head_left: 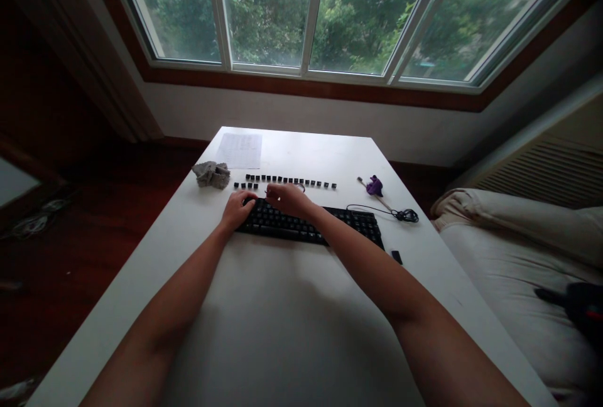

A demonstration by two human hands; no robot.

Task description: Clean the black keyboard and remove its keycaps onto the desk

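A black keyboard [282,226] lies across the white table, with keycaps lifted from part of its upper area. My left hand [238,208] grips the keyboard's upper left end, its thumb along the top. Over the keyboard's upper left part, my right hand [288,198] is closed in a pinch. A thin dark loop [301,187] shows behind its knuckles, apparently the end of a keycap puller; the rest is hidden by the fingers. Beyond the hands, several loose black keycaps [294,180] stand in two rows on the table.
At the left sits a crumpled grey cloth [211,175], with a printed sheet [239,151] behind it. A purple cloth-like item [375,186] lies over a brush [360,179] at the right, near the coiled cable [406,215]. One small black piece [396,257] rests beside the keyboard's right end.
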